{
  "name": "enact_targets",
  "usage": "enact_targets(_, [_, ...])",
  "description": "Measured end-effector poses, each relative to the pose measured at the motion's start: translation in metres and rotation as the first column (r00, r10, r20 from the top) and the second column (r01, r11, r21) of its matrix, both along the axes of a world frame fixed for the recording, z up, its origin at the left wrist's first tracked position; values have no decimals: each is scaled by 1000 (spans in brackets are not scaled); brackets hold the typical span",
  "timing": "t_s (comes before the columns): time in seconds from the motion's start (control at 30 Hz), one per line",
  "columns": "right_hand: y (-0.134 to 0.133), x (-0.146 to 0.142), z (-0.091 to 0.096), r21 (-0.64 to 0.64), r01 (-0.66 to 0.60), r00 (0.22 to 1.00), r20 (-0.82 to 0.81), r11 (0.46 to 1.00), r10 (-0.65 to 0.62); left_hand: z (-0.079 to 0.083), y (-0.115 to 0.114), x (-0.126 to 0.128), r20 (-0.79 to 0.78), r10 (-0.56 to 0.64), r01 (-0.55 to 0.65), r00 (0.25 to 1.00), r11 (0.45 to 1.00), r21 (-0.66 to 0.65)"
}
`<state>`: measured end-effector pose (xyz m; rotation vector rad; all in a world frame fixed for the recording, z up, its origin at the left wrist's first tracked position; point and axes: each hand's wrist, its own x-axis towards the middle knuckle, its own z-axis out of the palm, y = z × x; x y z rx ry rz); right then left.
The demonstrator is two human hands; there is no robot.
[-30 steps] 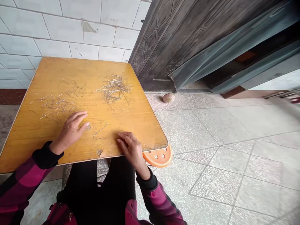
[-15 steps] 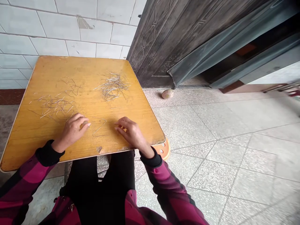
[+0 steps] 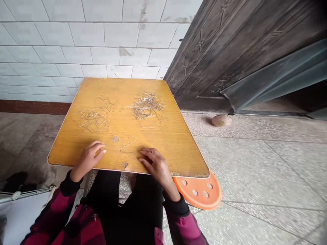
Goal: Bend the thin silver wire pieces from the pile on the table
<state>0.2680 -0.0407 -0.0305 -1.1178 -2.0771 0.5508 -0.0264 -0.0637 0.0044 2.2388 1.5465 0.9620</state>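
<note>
A single bent piece of thin wire [image 3: 127, 145] lies on the yellow wooden table [image 3: 176, 143], between my two hands. My left hand [image 3: 90, 156] rests near the table's front edge, fingers curved and apart from the thumb, holding nothing. To the right of the bent wire is my right hand [image 3: 155, 164], its fingers loosely spread and empty, fingertips close to the wire's end. Farther back on the right sits a dense pile of wire pieces [image 3: 146, 106]. A looser scatter of wire pieces [image 3: 93, 119] lies at the left.
An orange stool [image 3: 201, 192] with round holes shows under the table's front right corner. White wall tiles [image 3: 117, 34] stand behind the table. At the right are a dark carved door [image 3: 204, 64], a grey curtain [image 3: 270, 73] and a roundish object [image 3: 221, 120] on the floor.
The camera view has swung left, so the table appears farther right. My left hand has drawn back a little toward the front edge. The bent wire lies in the same place.
</note>
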Motion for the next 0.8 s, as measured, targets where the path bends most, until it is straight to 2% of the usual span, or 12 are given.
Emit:
enact_targets(0.13, [0, 1, -1, 0, 3, 1000, 10, 1000, -3, -8, -46, -32, 28, 270, -270, 962, 963, -21])
enact_targets(0.2, [0, 1, -2, 6, 5, 1000, 10, 1000, -5, -8, -57, -53, -32, 361, -361, 932, 932, -7])
enact_targets(0.27, [1, 0, -3, 14, 1, 1000, 10, 1000, -1, -5, -57, -73, -91, 441, -440, 893, 897, 28])
enact_targets(0.33, [1, 0, -4, 21, -6, 1000, 14, 1000, 6, -1, -47, -85, -136, 478, -472, 868, 878, 75])
enact_targets(0.43, [2, -1, -5, 31, -9, 1000, 22, 999, 8, 7, -19, -85, -261, 464, -451, 847, 886, 110])
enact_targets(0.6, [2, -2, -5, 42, 5, 1000, 29, 999, -6, 13, 27, -64, -523, 503, -557, 688, 828, 64])
enact_targets(0.7, [3, -2, -5, 51, 0, 1000, 31, 999, -1, 14, 39, -62, -564, 509, -606, 650, 795, 19])
enact_targets(0.8, [3, -2, -6, 56, -1, 999, 35, 998, -1, 18, 40, -68, -553, 502, -598, 665, 802, 9])
